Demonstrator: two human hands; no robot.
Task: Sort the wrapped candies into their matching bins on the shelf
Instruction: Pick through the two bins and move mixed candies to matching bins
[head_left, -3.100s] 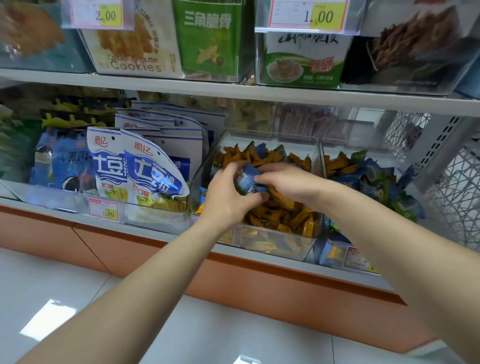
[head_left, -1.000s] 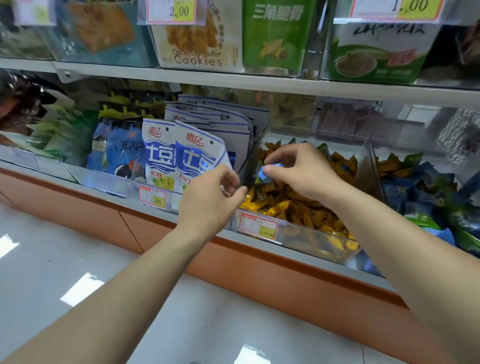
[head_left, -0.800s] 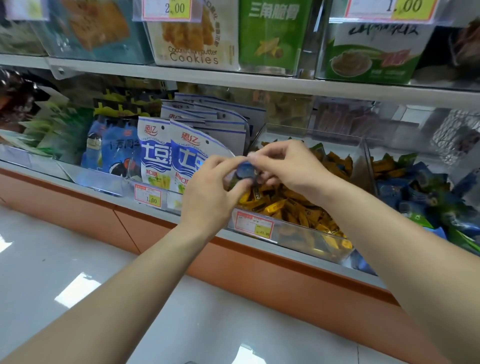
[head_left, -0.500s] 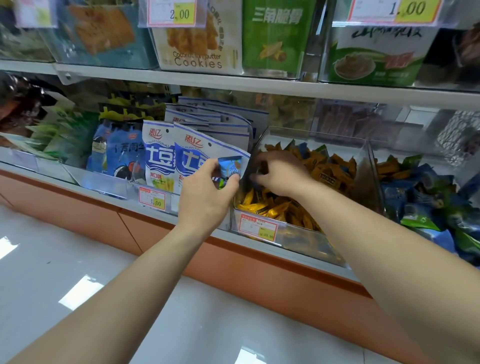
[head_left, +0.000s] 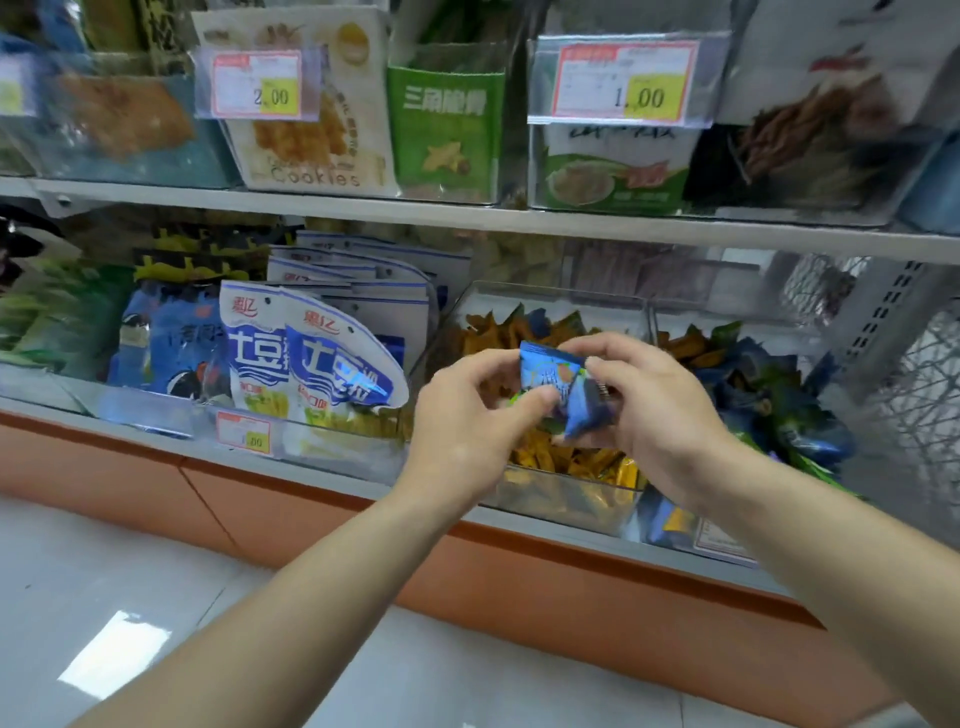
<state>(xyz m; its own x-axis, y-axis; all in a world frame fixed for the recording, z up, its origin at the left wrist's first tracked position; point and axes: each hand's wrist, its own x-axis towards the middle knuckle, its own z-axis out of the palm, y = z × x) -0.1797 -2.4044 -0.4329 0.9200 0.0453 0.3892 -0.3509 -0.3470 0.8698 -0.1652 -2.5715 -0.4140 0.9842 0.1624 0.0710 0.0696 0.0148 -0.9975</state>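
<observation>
Blue wrapped candies (head_left: 558, 387) are bunched between both hands in front of the shelf. My left hand (head_left: 467, 421) pinches them from the left and my right hand (head_left: 654, 405) grips them from the right. Behind the hands stands a clear bin (head_left: 566, 501) full of orange and yellow wrapped candies (head_left: 550, 457). To its right a second clear bin (head_left: 722, 540) holds blue and green wrapped candies (head_left: 769, 400) with a few orange ones at the back.
White and blue snack pouches (head_left: 317, 364) stand in the bin to the left, with a price tag (head_left: 244, 434) below. An upper shelf (head_left: 467, 218) carries cookie and snack packs. A wire mesh panel (head_left: 919, 395) closes the right side. Grey floor lies below.
My right hand came up out of the orange candy bin and met my left hand. The left hand moved right, away from the pouches, and the blue candies are now held between both hands.
</observation>
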